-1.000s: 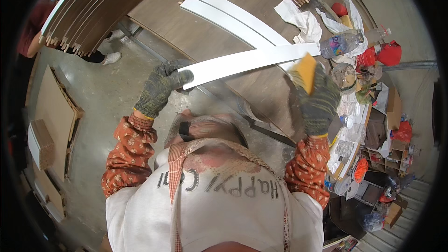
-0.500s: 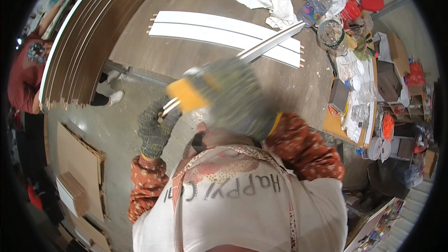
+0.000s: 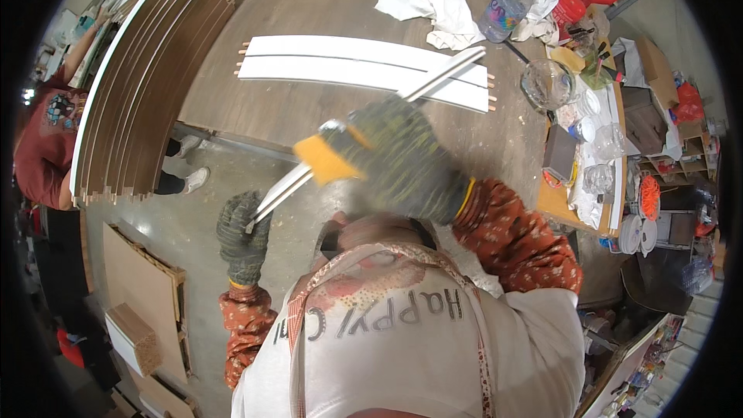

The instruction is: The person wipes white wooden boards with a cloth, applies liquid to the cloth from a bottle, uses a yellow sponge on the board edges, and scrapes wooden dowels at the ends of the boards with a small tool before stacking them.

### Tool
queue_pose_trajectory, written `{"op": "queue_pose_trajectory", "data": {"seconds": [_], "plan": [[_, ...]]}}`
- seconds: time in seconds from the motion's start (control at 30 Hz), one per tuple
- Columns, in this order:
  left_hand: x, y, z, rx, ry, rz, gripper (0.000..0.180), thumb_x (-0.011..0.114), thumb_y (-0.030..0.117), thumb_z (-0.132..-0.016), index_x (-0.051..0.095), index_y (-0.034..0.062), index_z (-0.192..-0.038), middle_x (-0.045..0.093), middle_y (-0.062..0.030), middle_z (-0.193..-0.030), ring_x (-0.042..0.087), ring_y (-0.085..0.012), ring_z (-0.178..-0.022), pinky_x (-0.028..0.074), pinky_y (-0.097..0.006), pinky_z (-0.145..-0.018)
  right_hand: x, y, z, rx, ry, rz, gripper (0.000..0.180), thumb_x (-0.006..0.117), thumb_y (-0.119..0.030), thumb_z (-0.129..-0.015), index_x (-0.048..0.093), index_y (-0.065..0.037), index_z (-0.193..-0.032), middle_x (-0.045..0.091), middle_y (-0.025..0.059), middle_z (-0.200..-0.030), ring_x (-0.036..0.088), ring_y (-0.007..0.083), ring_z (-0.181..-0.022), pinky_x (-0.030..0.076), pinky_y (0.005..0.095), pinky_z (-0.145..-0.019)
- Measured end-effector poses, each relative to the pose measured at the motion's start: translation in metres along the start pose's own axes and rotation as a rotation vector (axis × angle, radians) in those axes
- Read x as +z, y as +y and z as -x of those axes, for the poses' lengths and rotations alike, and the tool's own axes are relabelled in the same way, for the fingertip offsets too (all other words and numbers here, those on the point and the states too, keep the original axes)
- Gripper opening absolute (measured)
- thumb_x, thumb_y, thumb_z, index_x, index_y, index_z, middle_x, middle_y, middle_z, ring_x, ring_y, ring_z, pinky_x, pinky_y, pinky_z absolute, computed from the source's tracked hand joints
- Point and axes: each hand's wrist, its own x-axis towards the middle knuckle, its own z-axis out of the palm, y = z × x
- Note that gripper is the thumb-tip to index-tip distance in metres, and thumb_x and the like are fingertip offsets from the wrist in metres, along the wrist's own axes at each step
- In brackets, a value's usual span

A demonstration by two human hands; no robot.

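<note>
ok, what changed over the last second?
The right hand with its yellow pad slid from the far end of the white strip down toward the left hand. The strip swung from lying across the view to pointing away over the table. The left hand kept its grip on the near end; the two white boards stayed put.

The gloved right hand [image 3: 406, 159] is smeared with motion blur, and it covers the middle of the long white wooden strip [image 3: 445, 71]. The yellow pad [image 3: 325, 162] it grips is soft-edged. A person in a red top [image 3: 42, 147] is cut off at the left rim.
</note>
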Motion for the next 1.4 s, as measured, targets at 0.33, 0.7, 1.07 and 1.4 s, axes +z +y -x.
{"op": "queue_pose_trajectory", "data": {"seconds": [0.33, 0.7, 1.07, 1.4], "plan": [[0.035, -0.011, 0.013, -0.124, 0.058, -0.097, 0.070, 0.069, 0.001, -0.071, 0.043, 0.0075, -0.136, 0.052, -0.0158, -0.127, 0.055, -0.0306, -0.113, 0.044, -0.041, -0.094, -0.012, 0.156, 0.092, 0.743, -0.171, 0.380, 0.075, 0.069, -0.043, -0.073, 0.044, -0.016, -0.139, 0.059, 0.0196, -0.115, 0.057, 0.0362, -0.104, 0.039, 0.0482, -0.096], [0.020, -0.004, 0.018, -0.998, 0.019, 1.438, 0.044, 0.063, 0.012, -0.085, 0.049, -0.0023, -0.125, 0.060, -0.0139, -0.114, 0.062, -0.0254, -0.100, 0.054, -0.039, -0.087, 0.003, -0.030, -0.019, 0.128, -0.650, -0.216, 0.052, 0.060, -0.022, -0.084, 0.047, -0.004, -0.131, 0.059, 0.0138, -0.105, 0.059, 0.0283, -0.098, 0.046, 0.0454, -0.090], [0.027, -0.028, 0.012, -0.928, 0.007, 1.326, 0.046, 0.067, 0.008, -0.082, 0.051, 0.0011, -0.125, 0.060, -0.0061, -0.092, 0.061, -0.0178, -0.081, 0.054, -0.031, -0.071, 0.019, 0.085, 0.055, 0.526, -0.176, 0.052, 0.065, 0.064, -0.038, -0.077, 0.047, -0.007, -0.131, 0.058, 0.0153, -0.108, 0.056, 0.0311, -0.097, 0.042, 0.0458, -0.087], [0.016, 0.001, -0.047, -0.130, -0.238, 0.036, 0.086, 0.079, 0.021, -0.071, 0.033, 0.0046, -0.142, 0.048, -0.0168, -0.131, 0.043, -0.0319, -0.124, 0.033, -0.046, -0.105, -0.050, 0.146, 0.140, 0.982, -0.082, 0.574, 0.072, 0.056, -0.051, -0.081, 0.039, -0.015, -0.141, 0.056, 0.0151, -0.118, 0.054, 0.0324, -0.104, 0.039, 0.0474, -0.091]]}}
